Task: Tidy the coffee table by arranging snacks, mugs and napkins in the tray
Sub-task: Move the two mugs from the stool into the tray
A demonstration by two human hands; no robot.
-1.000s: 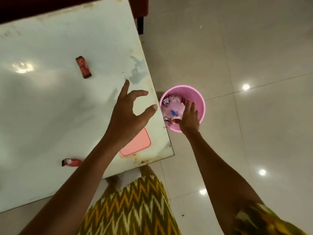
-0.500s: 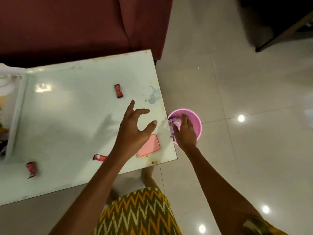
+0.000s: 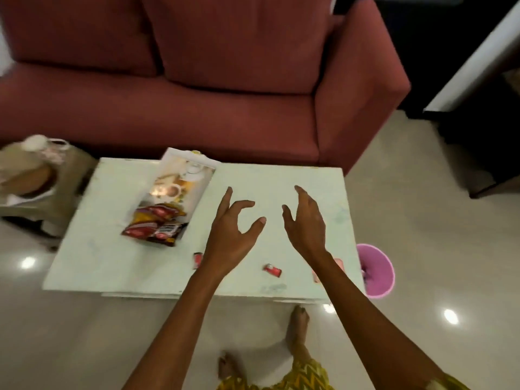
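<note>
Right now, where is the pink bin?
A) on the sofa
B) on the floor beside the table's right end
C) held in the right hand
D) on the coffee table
B: the pink bin stands on the floor just off the coffee table's right end; the left hand and the right hand hold nothing.

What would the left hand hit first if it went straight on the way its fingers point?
Nothing on the table: the left hand has bare top ahead, the tray off to its left. Past the far edge, probably the sofa; depth unclear.
</note>
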